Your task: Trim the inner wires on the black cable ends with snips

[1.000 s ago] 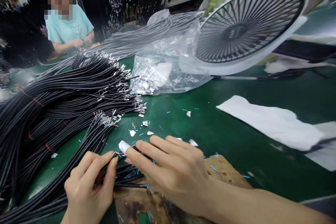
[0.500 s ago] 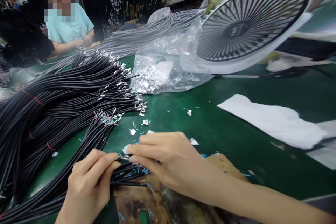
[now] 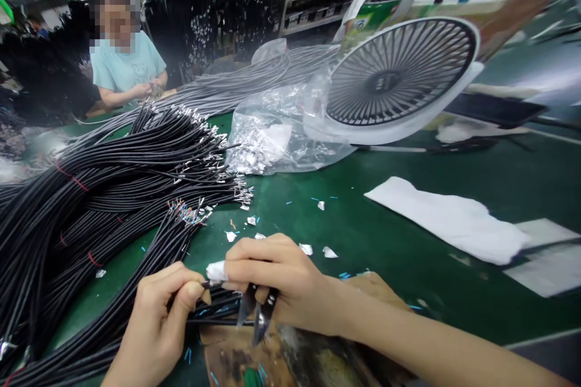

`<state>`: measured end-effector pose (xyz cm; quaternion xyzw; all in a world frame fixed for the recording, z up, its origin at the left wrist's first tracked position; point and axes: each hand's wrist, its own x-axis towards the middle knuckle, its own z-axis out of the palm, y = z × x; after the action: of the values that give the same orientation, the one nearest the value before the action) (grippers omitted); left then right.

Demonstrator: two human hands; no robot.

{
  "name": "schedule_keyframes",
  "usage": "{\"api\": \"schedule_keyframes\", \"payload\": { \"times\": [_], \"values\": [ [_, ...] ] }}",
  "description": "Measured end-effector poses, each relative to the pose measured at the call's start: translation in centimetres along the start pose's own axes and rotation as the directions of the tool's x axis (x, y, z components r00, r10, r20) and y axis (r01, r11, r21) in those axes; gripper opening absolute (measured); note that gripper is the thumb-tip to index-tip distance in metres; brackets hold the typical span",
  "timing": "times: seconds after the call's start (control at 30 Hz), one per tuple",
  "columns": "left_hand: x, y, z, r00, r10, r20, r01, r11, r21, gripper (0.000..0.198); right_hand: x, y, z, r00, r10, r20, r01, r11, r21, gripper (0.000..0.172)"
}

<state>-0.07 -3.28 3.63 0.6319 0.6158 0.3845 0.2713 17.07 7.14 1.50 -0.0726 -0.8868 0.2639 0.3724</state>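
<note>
A black cable end point(image 3: 211, 284) is pinched in the grip of the left hand point(image 3: 158, 314), low at centre above a green desk point(image 3: 345, 217). Scissors point(image 3: 264, 317) are held in the right hand point(image 3: 281, 275), blades pointing downward; the cable end is met by its forefinger, tipped with a white cover point(image 3: 216, 270) (whether wires are also pinched there cannot be told). For neat work, the cable is best held steady near its tip, blades turned away from the fingers. Close below, the hands are crowded by loose cables point(image 3: 215, 304) and a stained wooden board point(image 3: 227, 351). The left side is filled by black cable bundles point(image 3: 113, 157); farther out, reach is blocked by a plastic bag point(image 3: 308, 139) and a white fan point(image 3: 385, 81). Beyond, a co-worker point(image 3: 127, 69) is seen.
</note>
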Motion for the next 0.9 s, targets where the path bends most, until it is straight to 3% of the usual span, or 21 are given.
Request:
{"api": "schedule_keyframes", "payload": {
  "times": [0.13, 0.27, 0.33, 0.43, 0.57, 0.63, 0.77, 0.9],
  "values": [
    [0.1, 0.1, -0.1, 0.991, -0.099, 0.088, 0.110, 0.987, -0.121, 0.038, 0.3, 0.2, 1.0, 0.999, -0.039, -0.038, 0.037, 0.998, -0.041, 0.011],
    [0.4, -0.4, 0.4, 0.971, -0.196, 0.136, 0.225, 0.942, -0.250, 0.043, 0.7, 0.0, 2.1, 0.980, -0.001, -0.198, 0.007, 0.999, 0.031, 0.019],
    [0.4, -0.8, 0.8, 0.963, -0.226, 0.146, 0.262, 0.910, -0.321, 0.043, 0.9, 0.0, 2.7, 0.962, 0.073, -0.262, -0.049, 0.994, 0.098, 0.016],
    [0.4, -1.3, 1.1, 0.961, -0.248, 0.122, 0.276, 0.862, -0.425, 0.039, 1.3, 0.4, 3.4, 0.926, 0.268, -0.265, -0.206, 0.949, 0.240, 0.013],
    [0.0, -1.6, 0.7, 0.952, -0.306, 0.008, 0.260, 0.796, -0.547, 0.029, 2.1, 1.0, 3.6, 0.836, 0.492, -0.242, -0.396, 0.848, 0.353, 0.021],
    [0.0, -1.9, 0.6, 0.937, -0.348, 0.028, 0.298, 0.754, -0.586, 0.027, 2.4, 1.0, 3.3, 0.857, 0.457, -0.239, -0.358, 0.860, 0.363, 0.021],
    [0.1, -2.6, 0.9, 0.919, -0.378, 0.115, 0.375, 0.743, -0.555, 0.037, 2.4, 0.8, 2.5, 0.954, 0.182, -0.239, -0.082, 0.923, 0.377, 0.011],
    [0.3, -2.2, 1.3, 0.906, -0.391, 0.163, 0.414, 0.737, -0.534, 0.046, 2.0, 1.0, 2.3, 0.968, 0.035, -0.248, 0.048, 0.946, 0.321, 0.016]
  ]
}}
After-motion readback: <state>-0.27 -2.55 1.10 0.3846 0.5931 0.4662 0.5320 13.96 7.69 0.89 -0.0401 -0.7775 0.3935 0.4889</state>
